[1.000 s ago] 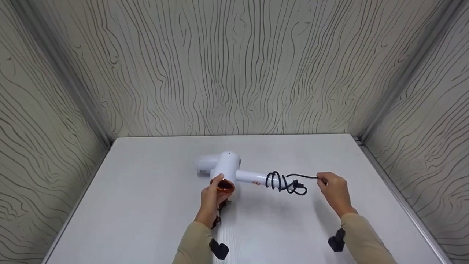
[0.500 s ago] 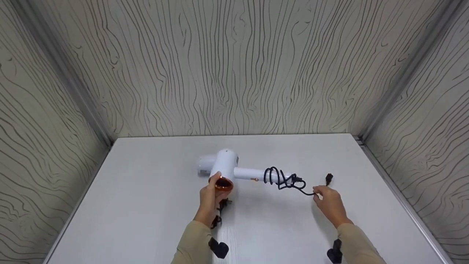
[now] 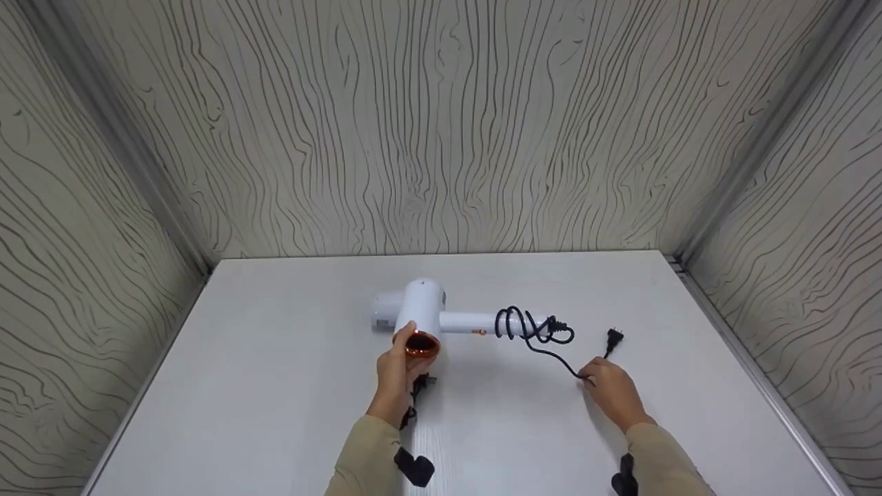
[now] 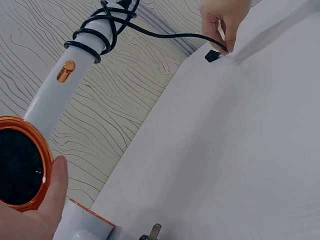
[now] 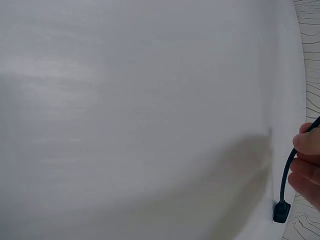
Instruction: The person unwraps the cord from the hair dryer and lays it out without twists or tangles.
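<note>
- Pale wood-grain walls point(image 3: 427, 124) are rising behind the desk and along both its sides.
- The white desk point(image 3: 289, 399) is filling the lower view, its far edge running along the foot of the back wall.
- Beige sleeves point(image 3: 368, 451) are reaching in from the near edge.
- And here's the star: the white hair dryer point(image 3: 422, 306) is hanging over the middle of the desk toward the far edge, its handle pointing to the right edge, its copper-rimmed round end facing the near edge.
- A second white appliance point(image 3: 384, 310) is lying just left of it on the desk, partly hidden behind it.
- The left hand point(image 3: 394, 375) is keeping its grip wrapped on the dryer's barrel, thumb pressing beside the copper rim.
- Over toward the right edge, the right hand point(image 3: 613, 391) is closing its grip in a pinch, fingertips catching the black cord.
- That cord point(image 3: 551, 355) is looping several times around the handle, then trailing down to the pinch.
- Another dark cord point(image 3: 408, 417) is showing right by the left wrist.
- Its pronged end point(image 3: 427, 380) is poking out below the barrel.
- The two-pronged plug point(image 3: 614, 337) is sticking out beyond the right hand, pointing toward the far edge.
- A little copper switch point(image 3: 479, 332) is gleaming on the handle.
</note>
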### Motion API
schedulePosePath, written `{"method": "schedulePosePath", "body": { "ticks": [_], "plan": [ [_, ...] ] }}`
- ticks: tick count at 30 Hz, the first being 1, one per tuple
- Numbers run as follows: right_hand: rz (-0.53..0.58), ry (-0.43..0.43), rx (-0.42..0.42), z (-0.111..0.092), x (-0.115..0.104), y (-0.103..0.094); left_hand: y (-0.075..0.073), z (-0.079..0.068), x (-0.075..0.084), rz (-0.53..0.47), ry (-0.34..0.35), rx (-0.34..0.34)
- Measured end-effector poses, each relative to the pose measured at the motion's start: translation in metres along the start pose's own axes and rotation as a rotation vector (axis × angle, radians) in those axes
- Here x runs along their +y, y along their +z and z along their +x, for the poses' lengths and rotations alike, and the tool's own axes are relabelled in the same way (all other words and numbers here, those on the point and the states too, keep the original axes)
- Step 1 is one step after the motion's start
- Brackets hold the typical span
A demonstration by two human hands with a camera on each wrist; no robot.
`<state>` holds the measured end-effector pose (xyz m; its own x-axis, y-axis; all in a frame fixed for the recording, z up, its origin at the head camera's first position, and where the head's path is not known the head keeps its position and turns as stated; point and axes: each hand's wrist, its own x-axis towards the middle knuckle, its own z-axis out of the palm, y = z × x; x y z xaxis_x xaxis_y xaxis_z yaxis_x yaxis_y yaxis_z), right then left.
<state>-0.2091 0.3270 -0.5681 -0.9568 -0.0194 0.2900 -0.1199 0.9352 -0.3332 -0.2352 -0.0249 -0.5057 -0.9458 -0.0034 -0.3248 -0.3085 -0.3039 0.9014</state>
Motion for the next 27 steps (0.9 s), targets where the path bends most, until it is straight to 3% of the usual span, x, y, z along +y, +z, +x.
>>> {"method": "schedulePosePath", "body": {
  "ticks": [10, 19, 27],
  "plan": [
    [-0.003, 0.008, -0.053, -0.005, 0.001, 0.001, 0.002, -0.001, 0.001, -0.009, -0.027, 0.028],
    [-0.003, 0.027, -0.158, -0.012, -0.007, 0.001, 0.001, -0.001, -0.002, -0.023, -0.021, 0.035],
    [0.011, 0.024, -0.103, -0.016, -0.01, -0.001, 0.002, -0.004, -0.001, -0.016, 0.004, 0.047]
  ]
}}
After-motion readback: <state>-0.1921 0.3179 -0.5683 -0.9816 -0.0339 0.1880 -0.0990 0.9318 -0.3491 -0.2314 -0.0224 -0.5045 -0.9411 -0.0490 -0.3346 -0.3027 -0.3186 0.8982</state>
